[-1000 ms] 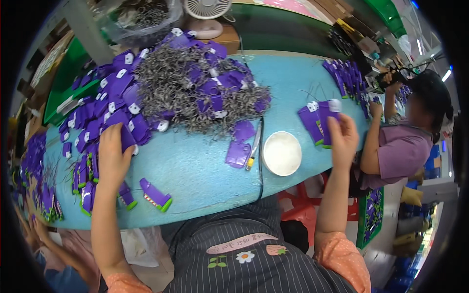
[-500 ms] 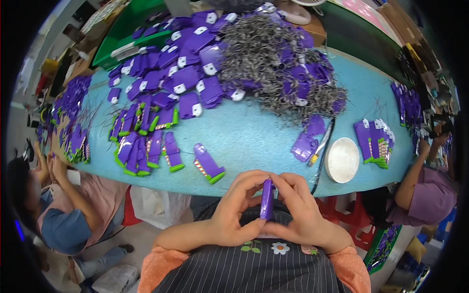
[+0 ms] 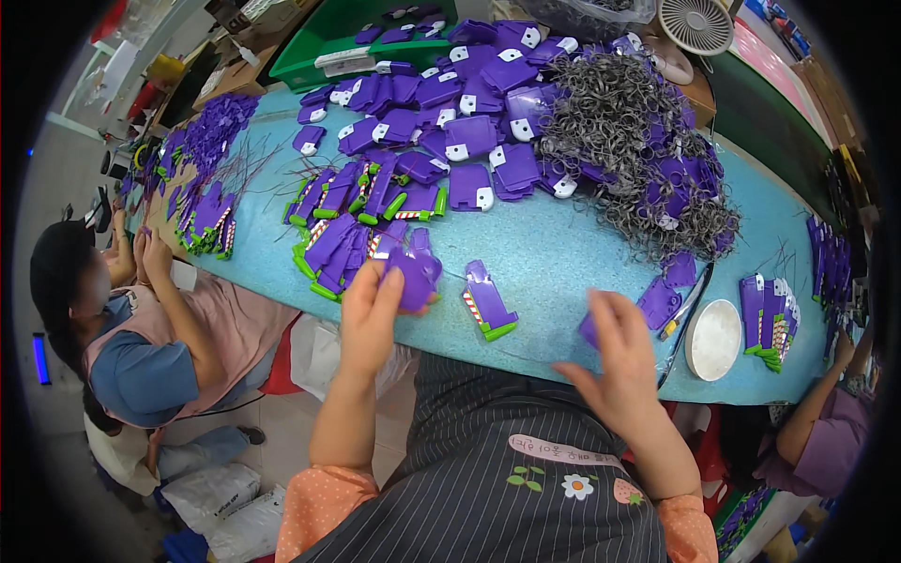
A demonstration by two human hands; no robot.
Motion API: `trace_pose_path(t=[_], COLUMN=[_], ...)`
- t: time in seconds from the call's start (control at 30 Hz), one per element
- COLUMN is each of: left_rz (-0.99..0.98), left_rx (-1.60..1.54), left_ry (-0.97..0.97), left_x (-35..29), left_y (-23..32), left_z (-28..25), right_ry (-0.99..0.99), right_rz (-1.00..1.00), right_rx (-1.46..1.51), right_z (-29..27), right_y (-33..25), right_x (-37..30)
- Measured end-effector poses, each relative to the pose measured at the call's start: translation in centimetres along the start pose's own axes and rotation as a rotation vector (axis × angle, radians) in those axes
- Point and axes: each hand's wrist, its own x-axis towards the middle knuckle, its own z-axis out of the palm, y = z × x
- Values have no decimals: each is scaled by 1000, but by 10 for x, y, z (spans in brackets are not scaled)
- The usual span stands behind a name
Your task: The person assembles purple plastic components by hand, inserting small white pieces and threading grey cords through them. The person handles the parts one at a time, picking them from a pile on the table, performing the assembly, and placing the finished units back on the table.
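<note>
My left hand (image 3: 368,324) pinches a purple plastic piece (image 3: 413,277) with a rounded, lobed outline, raised above the table's front part. To the right, my right hand (image 3: 615,361) has another purple piece (image 3: 588,330) at its fingers, mostly hidden behind them; the thumb stands apart. A thin line, perhaps a wire, runs between the two hands. Between them on the table lies a purple wing-shaped part (image 3: 490,302) with a green edge and a red-and-white striped strip. Similar winged parts (image 3: 328,253) are heaped beyond my left hand.
Flat purple pieces with white corners (image 3: 469,136) cover the far middle of the blue table (image 3: 526,244). A tangle of grey curly strands (image 3: 619,131) lies beside them. A white round dish (image 3: 713,340) and finished-looking wings (image 3: 770,314) stand right. Co-workers sit on both sides; a green bin (image 3: 310,47) is behind.
My hands were together around one purple piece near my apron. They have parted and moved forward over the table, each with a purple piece. The view has shifted left.
</note>
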Motion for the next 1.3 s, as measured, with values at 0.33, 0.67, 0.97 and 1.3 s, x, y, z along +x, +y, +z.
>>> trace_pose_path(t=[0.33, 0.67, 0.97, 1.3], left_rz=[-138, -367, -712, -352], left_rx=[-99, -785, -484, -485], left_ry=[-206, -335, -679, -531], left_x=[-12, -41, -66, -62], left_y=[-11, 5, -2, 6], left_z=[36, 129, 111, 109], right_ry=[-10, -115, 181, 177], right_rz=[-55, 244, 589, 119], right_rx=[153, 1504, 1189, 306], right_z=[40, 21, -10, -25], right_y=[11, 6, 40, -2], right_x=[-8, -69, -21, -24])
